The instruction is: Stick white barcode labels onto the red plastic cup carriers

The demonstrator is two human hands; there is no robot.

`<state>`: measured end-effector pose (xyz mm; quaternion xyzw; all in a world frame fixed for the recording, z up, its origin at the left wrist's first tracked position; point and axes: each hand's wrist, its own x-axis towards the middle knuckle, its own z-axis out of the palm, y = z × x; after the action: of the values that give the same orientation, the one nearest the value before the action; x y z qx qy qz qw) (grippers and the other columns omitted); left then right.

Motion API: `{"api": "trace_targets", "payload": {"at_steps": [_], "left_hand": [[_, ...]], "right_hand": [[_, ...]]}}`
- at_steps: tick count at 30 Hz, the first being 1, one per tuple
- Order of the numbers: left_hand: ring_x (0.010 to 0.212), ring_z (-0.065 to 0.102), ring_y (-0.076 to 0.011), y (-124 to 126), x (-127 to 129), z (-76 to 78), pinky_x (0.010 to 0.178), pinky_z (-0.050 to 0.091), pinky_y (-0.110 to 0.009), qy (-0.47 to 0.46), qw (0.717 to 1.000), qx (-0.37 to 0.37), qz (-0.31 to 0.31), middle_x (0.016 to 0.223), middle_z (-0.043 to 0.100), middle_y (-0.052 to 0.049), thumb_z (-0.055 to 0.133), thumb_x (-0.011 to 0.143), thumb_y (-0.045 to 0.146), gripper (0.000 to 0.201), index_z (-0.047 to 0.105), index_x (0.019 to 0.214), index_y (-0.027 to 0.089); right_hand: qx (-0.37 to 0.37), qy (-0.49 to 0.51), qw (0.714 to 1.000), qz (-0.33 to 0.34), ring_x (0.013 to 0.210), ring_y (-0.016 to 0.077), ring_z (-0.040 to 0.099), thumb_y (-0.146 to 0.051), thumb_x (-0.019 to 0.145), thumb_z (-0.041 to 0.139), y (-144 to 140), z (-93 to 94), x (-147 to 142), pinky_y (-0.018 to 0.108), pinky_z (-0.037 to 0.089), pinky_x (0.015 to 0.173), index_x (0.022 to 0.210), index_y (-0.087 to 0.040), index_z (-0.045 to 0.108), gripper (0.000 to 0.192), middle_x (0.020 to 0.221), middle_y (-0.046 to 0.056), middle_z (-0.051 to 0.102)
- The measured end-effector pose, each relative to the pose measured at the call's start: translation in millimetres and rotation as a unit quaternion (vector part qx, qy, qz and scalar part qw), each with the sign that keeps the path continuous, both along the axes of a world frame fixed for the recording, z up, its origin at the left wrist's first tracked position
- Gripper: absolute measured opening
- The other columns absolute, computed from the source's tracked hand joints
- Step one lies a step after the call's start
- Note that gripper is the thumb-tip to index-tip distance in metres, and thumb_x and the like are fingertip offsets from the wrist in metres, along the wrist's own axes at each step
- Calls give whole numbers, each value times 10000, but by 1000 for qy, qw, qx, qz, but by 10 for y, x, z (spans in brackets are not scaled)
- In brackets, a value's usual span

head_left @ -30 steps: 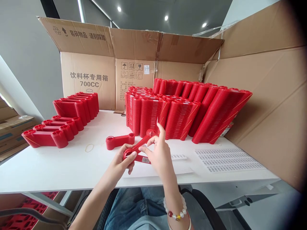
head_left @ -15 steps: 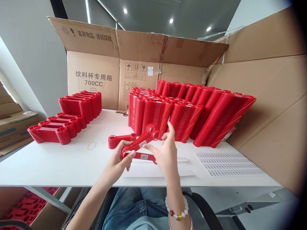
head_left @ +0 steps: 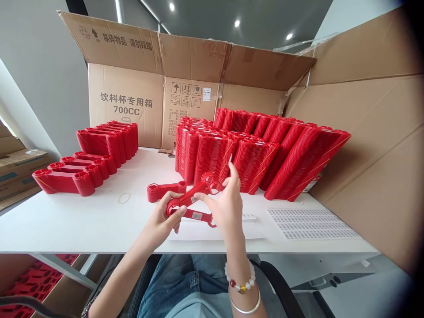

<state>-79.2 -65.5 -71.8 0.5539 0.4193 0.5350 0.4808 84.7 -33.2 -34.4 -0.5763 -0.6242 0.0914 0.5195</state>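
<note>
My left hand is closed around one end of a small bunch of red plastic strips with ring-shaped ends. One strip with a white barcode label fans out below the others, toward me. My right hand is at the far end of the bunch, its thumb against the upper strip by a second label and its index finger raised, fingers apart. Behind my left fingers, a short red stack lies on the table.
Tall red stacks stand at the back, with smaller bundles at the left. A sheet of labels lies right, white sheets in front, and a rubber band left. Opened cardboard walls the back and right.
My right thumb has slid slightly along the upper strip and now covers more of its label. The left hand keeps its hold; the whole view has shifted a little.
</note>
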Motion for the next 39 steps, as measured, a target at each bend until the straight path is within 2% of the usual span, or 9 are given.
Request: {"api": "trace_targets", "payload": {"at_steps": [3,6,10,15,18,23,31,35,39], "left_hand": [[482,496,-112,-5,18,20,533,519,-274,-25,999,-28,-2,526,503,80,697,809,476,357,520,960,205],[552,592,-129,4,5,7,623,581,-326,-62,997,-54,-16,650,602,43,726,793,465,374,538,981,202],[654,664,-136,23,-24,-23,732,595,-330,-106,991,-75,-45,765,653,19,722,822,432,347,549,1017,204],[652,657,-122,32,-26,-5,717,586,-290,-141,984,-82,-77,759,654,12,740,816,432,352,570,998,183],[655,654,-119,28,-24,3,712,582,-285,-140,984,-77,-82,777,655,7,744,814,428,350,579,997,179],[669,663,-129,20,-18,2,707,580,-294,-111,985,-75,-111,853,666,-17,728,829,429,365,579,1046,177],[622,645,-105,62,-31,-46,664,577,-254,-171,973,-69,-135,799,653,6,739,829,401,330,584,1026,187],[611,639,-95,59,-33,-52,640,571,-227,-180,971,-65,-145,777,649,11,726,843,399,302,583,1006,188],[599,644,-93,54,-12,-49,630,575,-216,-186,968,-68,-155,751,650,14,744,827,399,301,593,975,185]], "right_hand": [[-3,32,999,-18,885,247,565,-395,677,803,37,-26,98,399,492,764,1442,-249,298,928,1105,86,543],[-1,54,998,-17,848,215,542,-383,721,738,79,-34,215,375,487,749,1422,-277,321,822,1022,40,518],[5,60,998,-16,757,168,506,-325,733,681,98,-9,281,344,483,724,1391,-286,371,729,957,3,456],[-13,99,995,11,649,122,447,-354,739,672,38,-6,316,328,491,720,1369,-245,391,698,946,-8,436],[-56,107,992,31,667,131,460,-397,742,668,-39,-48,397,330,494,722,1346,-239,399,680,937,-7,441],[-101,104,988,46,716,144,502,-472,749,652,-129,-174,554,375,496,814,1319,-244,424,655,957,0,466],[-139,129,975,117,692,120,511,-492,810,610,-213,-417,614,348,478,819,1277,-287,443,537,973,-18,452],[-183,151,953,187,758,126,526,-504,857,591,-242,-507,694,320,459,794,1304,-319,432,510,1005,-15,456],[-205,170,935,233,726,111,488,-475,855,622,-250,-529,776,282,443,721,1294,-333,449,493,1008,-18,449]]}}
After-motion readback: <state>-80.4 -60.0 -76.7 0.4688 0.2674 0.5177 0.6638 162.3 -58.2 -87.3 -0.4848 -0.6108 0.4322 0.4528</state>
